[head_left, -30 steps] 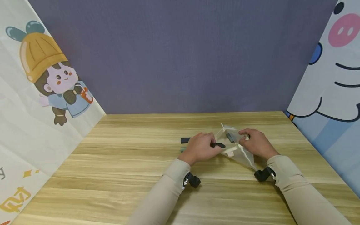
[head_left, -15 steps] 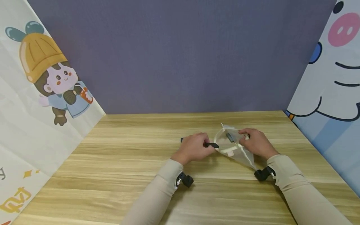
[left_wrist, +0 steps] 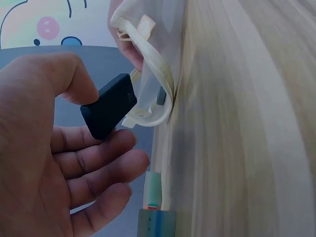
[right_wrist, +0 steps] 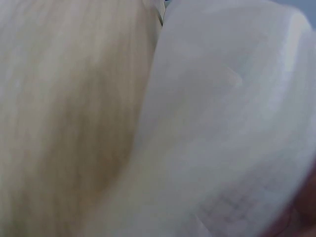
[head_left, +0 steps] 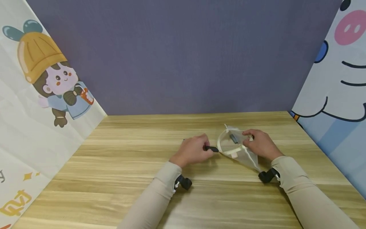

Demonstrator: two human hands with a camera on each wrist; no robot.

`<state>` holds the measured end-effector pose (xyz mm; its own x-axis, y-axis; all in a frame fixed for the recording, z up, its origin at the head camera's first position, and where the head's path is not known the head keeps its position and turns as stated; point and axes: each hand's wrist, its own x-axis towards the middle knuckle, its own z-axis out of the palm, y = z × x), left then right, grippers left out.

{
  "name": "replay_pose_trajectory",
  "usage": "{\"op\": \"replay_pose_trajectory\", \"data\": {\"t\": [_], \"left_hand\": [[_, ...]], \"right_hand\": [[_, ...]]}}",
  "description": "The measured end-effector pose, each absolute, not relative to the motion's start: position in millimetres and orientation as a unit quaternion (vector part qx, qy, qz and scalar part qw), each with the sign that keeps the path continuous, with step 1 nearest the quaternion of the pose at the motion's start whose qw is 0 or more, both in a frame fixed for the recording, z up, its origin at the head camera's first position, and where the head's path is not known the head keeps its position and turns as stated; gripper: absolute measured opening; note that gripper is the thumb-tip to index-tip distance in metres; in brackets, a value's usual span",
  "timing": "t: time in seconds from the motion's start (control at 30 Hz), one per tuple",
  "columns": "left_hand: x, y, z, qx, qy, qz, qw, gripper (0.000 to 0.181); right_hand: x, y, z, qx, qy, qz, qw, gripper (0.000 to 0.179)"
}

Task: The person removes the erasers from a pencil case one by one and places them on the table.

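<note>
My left hand [head_left: 192,150] pinches a black USB stick [left_wrist: 109,106] between thumb and forefinger; pale lettering shows on one face. In the left wrist view the other fingers spread loosely below it. The stick's end lies just left of the mouth of a white mesh drawstring bag [head_left: 246,156]. My right hand [head_left: 262,144] grips the bag's far right side and the mouth gapes toward the left. Inside the bag lies a small grey-blue stick [head_left: 233,138]. White mesh fills much of the right wrist view and hides most of that hand.
In the left wrist view a pale green piece [left_wrist: 153,189] and a dark blue-grey piece [left_wrist: 156,223] lie on the wooden table [head_left: 114,159]. My left hand covers them in the head view. A grey-purple panel [head_left: 171,57] rises behind, with printed cloth at both sides.
My left hand has drawn back leftward from the bag's mouth with the black USB stick, now covering the pieces on the table. The right hand and the bag have stayed put.
</note>
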<state>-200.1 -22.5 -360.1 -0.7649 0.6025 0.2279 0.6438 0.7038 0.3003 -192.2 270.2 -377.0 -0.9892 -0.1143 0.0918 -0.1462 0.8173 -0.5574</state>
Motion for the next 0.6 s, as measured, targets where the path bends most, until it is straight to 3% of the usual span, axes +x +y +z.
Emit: {"op": "replay_pose_trajectory", "data": {"t": [0.23, 0.6], "left_hand": [[-208, -35, -355, -0.348, -0.916, -0.200, 0.017, 0.013], [-216, -60, -350, -0.324, -0.899, -0.278, -0.093, 0.010]], "right_hand": [[-192, 270, -377, 0.067, -0.954, 0.291, 0.029, 0.038], [-192, 270, -378, 0.070, -0.952, 0.296, 0.024, 0.039]]}}
